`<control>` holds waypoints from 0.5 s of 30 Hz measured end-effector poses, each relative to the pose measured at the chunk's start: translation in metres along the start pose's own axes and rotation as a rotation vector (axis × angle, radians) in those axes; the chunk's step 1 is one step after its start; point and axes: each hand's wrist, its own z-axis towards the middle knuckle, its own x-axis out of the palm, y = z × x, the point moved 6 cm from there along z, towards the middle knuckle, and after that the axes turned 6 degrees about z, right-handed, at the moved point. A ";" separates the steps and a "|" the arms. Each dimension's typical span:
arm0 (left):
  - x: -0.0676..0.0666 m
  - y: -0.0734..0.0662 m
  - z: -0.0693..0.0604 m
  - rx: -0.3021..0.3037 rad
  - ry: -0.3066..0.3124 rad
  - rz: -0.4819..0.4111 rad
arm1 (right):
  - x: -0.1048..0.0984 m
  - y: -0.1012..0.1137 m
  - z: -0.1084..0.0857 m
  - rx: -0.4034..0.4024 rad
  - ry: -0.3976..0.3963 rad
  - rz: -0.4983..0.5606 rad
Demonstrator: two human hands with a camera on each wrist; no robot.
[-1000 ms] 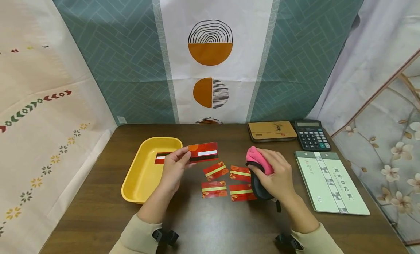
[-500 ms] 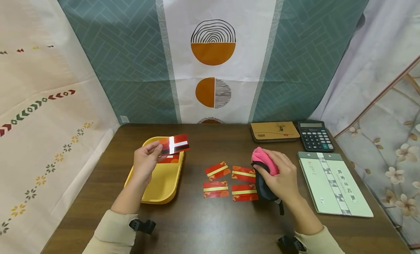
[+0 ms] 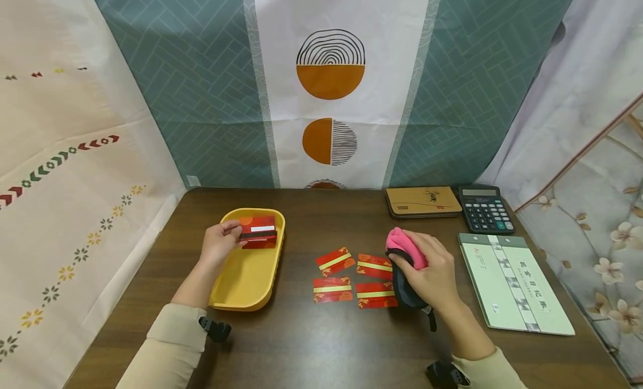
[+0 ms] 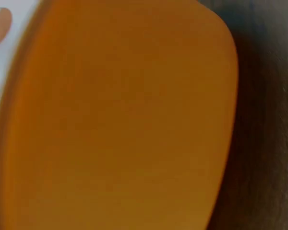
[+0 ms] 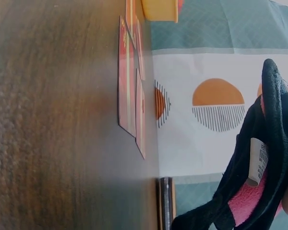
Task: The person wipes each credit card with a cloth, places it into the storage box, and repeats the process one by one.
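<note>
My left hand (image 3: 220,245) pinches the left end of a red card (image 3: 256,221) with a white strip and a dark stripe. The card is over the back part of a yellow tray (image 3: 246,286), and another red card (image 3: 263,244) shows just under it. In the left wrist view the tray's wall (image 4: 120,120) fills most of the picture; hand and cards are hidden there. My right hand (image 3: 434,266) grips a bunched pink and dark cloth (image 3: 406,247). In the right wrist view this cloth (image 5: 271,129) shows a white label.
Several red cards with pale yellow stripes (image 3: 332,289) lie mid-table, just left of the right hand. At the back right are a tan wallet (image 3: 423,201) and a black calculator (image 3: 486,210). A pale green notebook (image 3: 514,286) lies on the right side.
My left hand has moved left with the card, from mid-table to over the yellow tray, and come lower. The right hand stays in about the same place with the cloth.
</note>
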 end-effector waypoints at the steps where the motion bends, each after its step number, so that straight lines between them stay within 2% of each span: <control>1: 0.001 0.003 0.003 0.004 0.003 0.033 | 0.000 0.000 0.000 -0.002 0.005 -0.002; 4: 0.003 0.011 0.009 0.026 0.009 0.118 | 0.002 0.000 0.000 -0.006 0.013 0.000; 9: 0.003 0.018 0.013 0.047 -0.037 0.246 | 0.003 0.000 0.000 -0.008 0.021 -0.006; 15: 0.004 0.020 0.012 0.048 -0.057 0.338 | 0.003 -0.004 -0.001 0.018 0.039 -0.018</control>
